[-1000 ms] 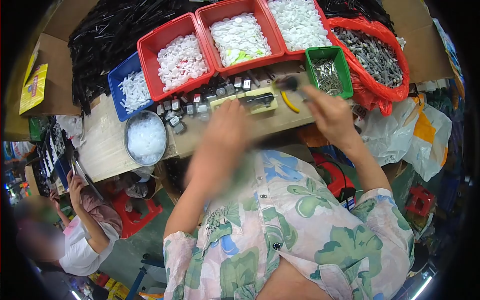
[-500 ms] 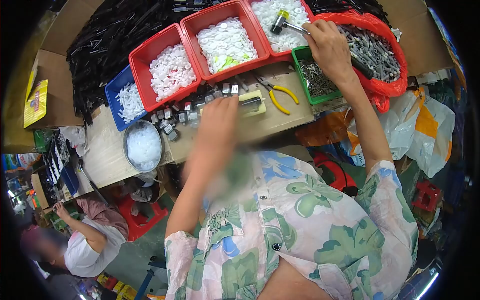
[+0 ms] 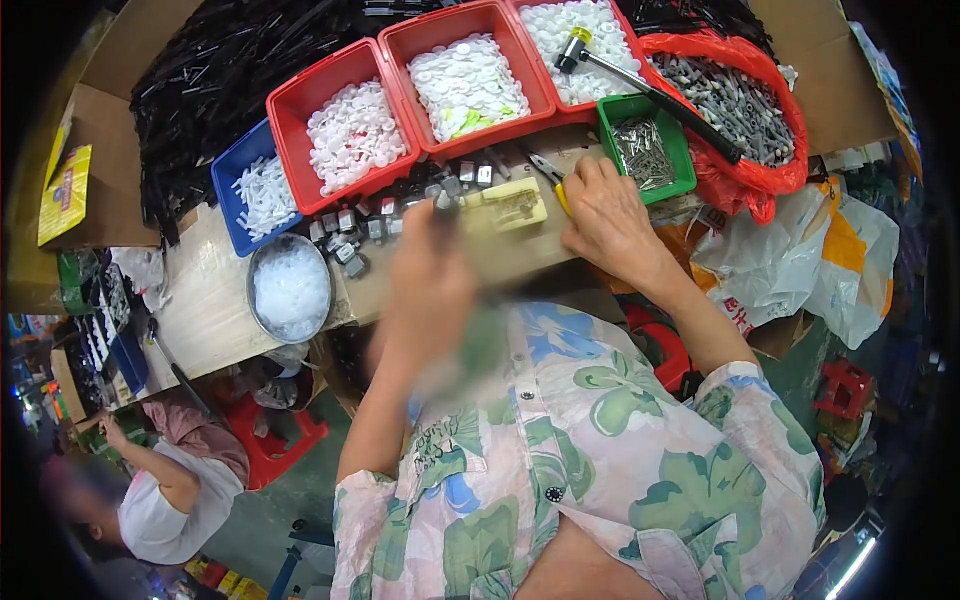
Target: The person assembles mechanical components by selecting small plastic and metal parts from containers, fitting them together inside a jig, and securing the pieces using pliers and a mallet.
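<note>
My left hand (image 3: 430,285), blurred by motion, is closed round a dark part (image 3: 445,215) and held just left of a cream block fixture (image 3: 515,206). The fixture lies on the bench with its slot bare. My right hand (image 3: 610,215) has its fingers wrapped over the yellow handles of the pliers (image 3: 563,196), whose jaws point up and left. A hammer (image 3: 650,90) with a yellow and black head rests across the right red bin and the red bag. Small metal-and-black blocks (image 3: 350,242) sit left of the fixture.
Red bins (image 3: 393,150) of white parts, a blue bin (image 3: 226,215) and a green bin of pins (image 3: 684,165) line the bench. A metal bowl (image 3: 327,300) stands at left, a red bag (image 3: 790,180) at right. A co-worker (image 3: 170,505) sits lower left.
The hammer has left my right hand, which has come down and left onto the pliers. The dark part has been lifted out of the fixture by my left hand.
</note>
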Available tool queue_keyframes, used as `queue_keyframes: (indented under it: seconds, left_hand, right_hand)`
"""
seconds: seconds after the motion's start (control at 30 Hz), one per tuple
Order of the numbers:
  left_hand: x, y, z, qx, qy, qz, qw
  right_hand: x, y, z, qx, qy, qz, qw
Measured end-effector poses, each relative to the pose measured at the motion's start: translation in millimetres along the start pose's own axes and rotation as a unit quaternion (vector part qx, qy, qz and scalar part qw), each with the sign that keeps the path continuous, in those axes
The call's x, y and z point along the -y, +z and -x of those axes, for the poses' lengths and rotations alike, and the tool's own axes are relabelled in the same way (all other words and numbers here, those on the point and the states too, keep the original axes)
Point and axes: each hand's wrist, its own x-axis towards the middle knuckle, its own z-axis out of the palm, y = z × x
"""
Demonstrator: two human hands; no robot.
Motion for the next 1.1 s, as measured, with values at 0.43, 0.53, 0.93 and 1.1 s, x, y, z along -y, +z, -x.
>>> queue_keyframes:
  seconds: [0.43, 0.53, 0.93, 1.1]
  left_hand:
    - [15, 9, 7, 0.053, -0.061, -0.020, 0.997]
    - [15, 10, 6, 0.069, -0.034, -0.030, 0.997]
    - [4, -10, 6, 0.208, -0.157, 0.106, 0.960]
    - [3, -21, 11, 0.242, -0.196, 0.203, 0.929]
  right_hand:
    - [18, -26, 12, -0.045, -0.066, -0.196, 0.977]
    - [23, -24, 13, -0.028, -0.075, -0.203, 0.976]
    - [28, -25, 22, -0.003, -0.122, -0.220, 0.968]
    - [35, -33, 20, 0.005, -0.133, -0.205, 0.970]
